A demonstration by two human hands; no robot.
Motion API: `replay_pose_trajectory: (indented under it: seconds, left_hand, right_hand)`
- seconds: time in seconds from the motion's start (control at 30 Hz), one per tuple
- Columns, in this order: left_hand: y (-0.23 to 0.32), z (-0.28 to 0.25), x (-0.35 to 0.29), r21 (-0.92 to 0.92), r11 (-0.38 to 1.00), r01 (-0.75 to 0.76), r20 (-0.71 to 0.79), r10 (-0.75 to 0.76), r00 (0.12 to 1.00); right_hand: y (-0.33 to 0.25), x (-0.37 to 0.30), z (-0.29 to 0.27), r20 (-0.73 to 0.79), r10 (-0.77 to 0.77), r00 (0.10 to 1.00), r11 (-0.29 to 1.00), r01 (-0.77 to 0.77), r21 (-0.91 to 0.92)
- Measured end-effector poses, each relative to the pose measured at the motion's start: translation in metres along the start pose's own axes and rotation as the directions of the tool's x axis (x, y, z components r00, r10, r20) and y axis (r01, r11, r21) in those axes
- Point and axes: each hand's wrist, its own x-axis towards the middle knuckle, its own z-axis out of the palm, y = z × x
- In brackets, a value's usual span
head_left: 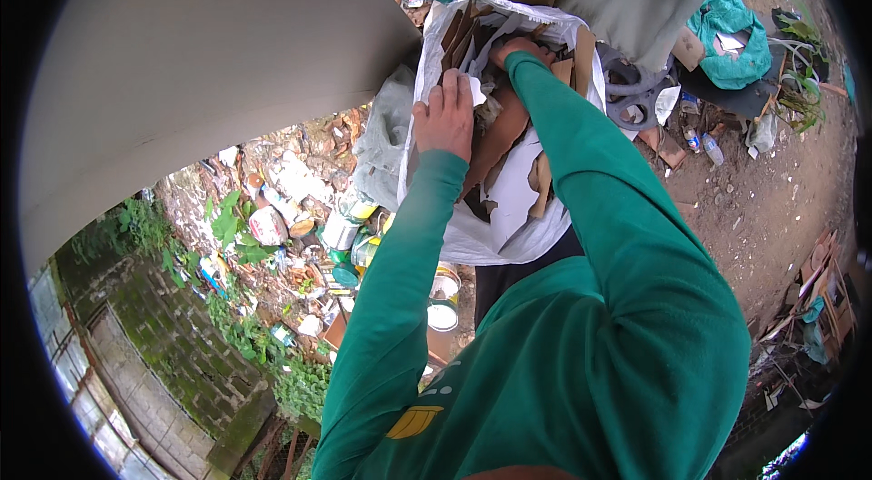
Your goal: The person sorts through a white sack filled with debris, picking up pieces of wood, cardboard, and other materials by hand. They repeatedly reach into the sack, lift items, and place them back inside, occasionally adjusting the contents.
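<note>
A person in a green long-sleeved shirt bends over a white sack propped upright against the body, its mouth gaping and crammed with scrap. From where I stand, a torn white sheet and a strip of brown cardboard lie nearest the wearer inside it. The left hand rests at the sack's left side, its fingers side by side and slightly curled next to a small white scrap; whether they pinch it, I cannot tell. The right hand reaches deeper, toward the far rim, its fingertips lost among the pieces, so their grip cannot be told either. The danger, to my eye, lies in that blind reach: a stiff edge buried in the pile could cut bare skin, while pushing hard on one side could tip the sack or split its thin wall and spill the load. Beyond, at left, a pale plastic bag slumps beside litter-strewn ground; at right lie a grey wheel-like piece, a clear bottle and, farther off, a teal bag.
</note>
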Motion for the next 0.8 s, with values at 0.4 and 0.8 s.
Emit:
replay_pose_trajectory:
  seconds: [0.4, 0.8]
  left_hand:
    - [0.009, 0.002, 0.000, 0.107, 0.994, 0.016, -0.043, -0.012, 0.999]
    - [0.009, -0.007, -0.019, 0.067, 0.998, -0.016, -0.125, 0.024, 0.992]
  right_hand:
    - [0.002, -0.024, -0.009, 0.008, -0.012, 1.000, 1.000, 0.012, -0.010]
    - [0.041, -0.117, -0.071, -0.458, -0.139, 0.878, 0.986, 0.165, 0.018]
